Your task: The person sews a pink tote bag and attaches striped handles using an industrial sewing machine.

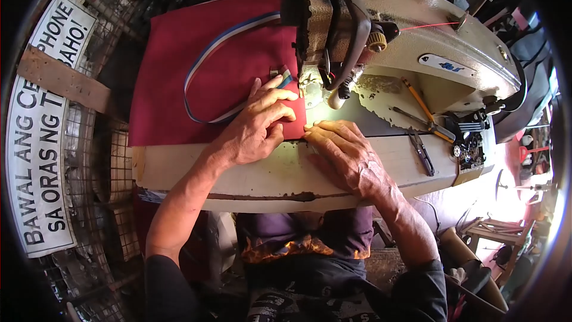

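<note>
A red fabric sheet lies on the sewing machine bed, its right edge beside the needle area. A blue, white and dark striped ribbon loops over it and passes beneath my left hand. That hand rests on fabric and ribbon with fingers apart and bent, thumb curled in. The ribbon's short end shows beyond the fingertips. My right hand lies palm down on the bed, fingers side by side, tips touching the fabric's lower right corner; its thumb is mostly hidden. The sewing machine stands above, its lamp lighting the needle plate.
On the bed to the right lie thread snips, a yellow pencil, a screwdriver and a tray of small metal parts. A red thread runs along the machine head. A wire mesh wall with a lettered sign is at left.
</note>
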Motion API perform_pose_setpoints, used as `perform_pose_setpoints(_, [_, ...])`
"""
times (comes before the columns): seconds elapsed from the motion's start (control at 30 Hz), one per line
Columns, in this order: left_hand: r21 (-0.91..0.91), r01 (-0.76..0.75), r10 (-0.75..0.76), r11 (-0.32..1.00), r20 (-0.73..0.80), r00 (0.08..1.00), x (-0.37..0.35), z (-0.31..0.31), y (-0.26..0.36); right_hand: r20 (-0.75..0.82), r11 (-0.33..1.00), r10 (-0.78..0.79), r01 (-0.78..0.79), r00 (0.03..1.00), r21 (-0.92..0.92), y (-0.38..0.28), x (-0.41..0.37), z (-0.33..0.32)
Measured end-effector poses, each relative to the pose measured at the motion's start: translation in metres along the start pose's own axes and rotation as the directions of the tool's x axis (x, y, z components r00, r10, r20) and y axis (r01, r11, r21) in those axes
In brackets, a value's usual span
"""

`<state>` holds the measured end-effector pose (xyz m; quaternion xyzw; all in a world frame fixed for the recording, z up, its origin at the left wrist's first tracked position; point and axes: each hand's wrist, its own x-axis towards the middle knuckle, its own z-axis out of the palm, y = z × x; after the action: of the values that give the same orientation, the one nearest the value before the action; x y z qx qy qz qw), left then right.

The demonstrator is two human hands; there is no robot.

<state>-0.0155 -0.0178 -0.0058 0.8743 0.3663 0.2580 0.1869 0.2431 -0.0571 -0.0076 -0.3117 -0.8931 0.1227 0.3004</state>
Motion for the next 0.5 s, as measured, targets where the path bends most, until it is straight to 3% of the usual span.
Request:
perform_pose_setpoints(0.23, [0.060, -0.031, 0.032, 0.998, -0.022, 0.999, 0.0019, 0.0031, 0.0029, 0.013, 0.998, -0.039, 0.040, 0.999, -0.044, 0.0004, 0.0006, -0.0017])
perform_pose_setpoints(0.33, [0.112, -0.043, 0.047, 0.993, -0.030, 0.998, 0.0005, 0.0057, 0.0021, -0.068, 0.999, 0.040, -0.041, 0.997, -0.009, -0.0065, 0.0025, -0.0008])
perform_pose_setpoints(0.5, [0.138, -0.042, 0.047, 0.990, -0.039, 0.998, 0.0003, 0.0072, 0.0046, -0.009, 0.995, -0.022, 0.021, 1.000, -0.100, -0.0047, 0.0020, 0.0028])
